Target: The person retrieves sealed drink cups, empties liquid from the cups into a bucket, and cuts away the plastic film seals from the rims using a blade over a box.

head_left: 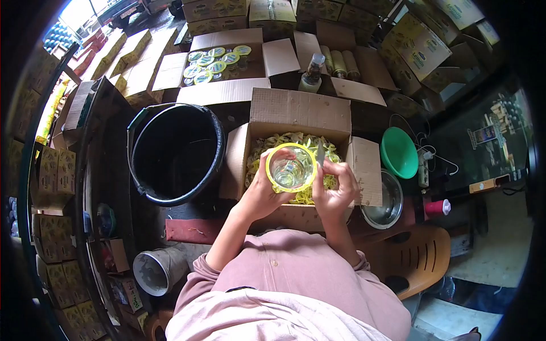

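Observation:
My left hand point(261, 190) is closed round a clear plastic cup point(291, 173) with a yellow rim, its opening turned up toward me. Close to the cup's right side, my right hand point(335, 184) pinches a thin grey blade point(321, 152) that points upward. Whether the blade touches the rim I cannot tell. Both hands are above an open cardboard box point(300, 111) that holds many yellow and clear scraps point(273, 141). The cup and hands cover part of the scraps.
Left of the box stands a black bucket point(136, 165). A green bowl point(399, 152) and a metal bowl point(392, 204) are on the right. Behind, a carton point(227, 38) holds several lidded cups point(216, 67), beside a bottle point(311, 74). Another carton point(358, 90) holds rolls point(338, 63).

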`<state>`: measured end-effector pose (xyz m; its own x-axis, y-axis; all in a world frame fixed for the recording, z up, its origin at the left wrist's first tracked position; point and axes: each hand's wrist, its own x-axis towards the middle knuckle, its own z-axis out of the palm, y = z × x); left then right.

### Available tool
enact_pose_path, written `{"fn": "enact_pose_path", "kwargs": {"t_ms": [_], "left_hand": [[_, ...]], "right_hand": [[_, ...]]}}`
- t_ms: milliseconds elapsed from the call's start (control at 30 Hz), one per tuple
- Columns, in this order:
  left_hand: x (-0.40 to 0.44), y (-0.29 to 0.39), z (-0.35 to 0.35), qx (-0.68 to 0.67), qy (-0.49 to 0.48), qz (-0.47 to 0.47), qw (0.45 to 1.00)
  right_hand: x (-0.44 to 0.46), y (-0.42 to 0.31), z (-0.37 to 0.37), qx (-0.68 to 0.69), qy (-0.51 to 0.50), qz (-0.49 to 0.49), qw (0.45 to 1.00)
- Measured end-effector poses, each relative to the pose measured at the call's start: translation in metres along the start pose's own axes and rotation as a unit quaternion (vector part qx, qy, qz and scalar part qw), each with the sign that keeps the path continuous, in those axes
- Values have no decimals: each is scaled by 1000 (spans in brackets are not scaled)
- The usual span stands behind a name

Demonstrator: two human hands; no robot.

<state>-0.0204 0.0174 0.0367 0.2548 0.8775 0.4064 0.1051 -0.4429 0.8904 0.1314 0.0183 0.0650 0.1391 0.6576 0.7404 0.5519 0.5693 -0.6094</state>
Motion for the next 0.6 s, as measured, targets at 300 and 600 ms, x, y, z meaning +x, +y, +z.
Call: {"fn": "enact_pose_path", "kwargs": {"t_ms": [300, 600], "left_hand": [[3, 2, -1, 56, 17, 35, 998], [0, 6, 3, 21, -1, -9, 1000]], "right_hand": [[-14, -8, -6, -44, -9, -62, 997], [-5, -2, -3, -23, -12, -10, 1000]]}}
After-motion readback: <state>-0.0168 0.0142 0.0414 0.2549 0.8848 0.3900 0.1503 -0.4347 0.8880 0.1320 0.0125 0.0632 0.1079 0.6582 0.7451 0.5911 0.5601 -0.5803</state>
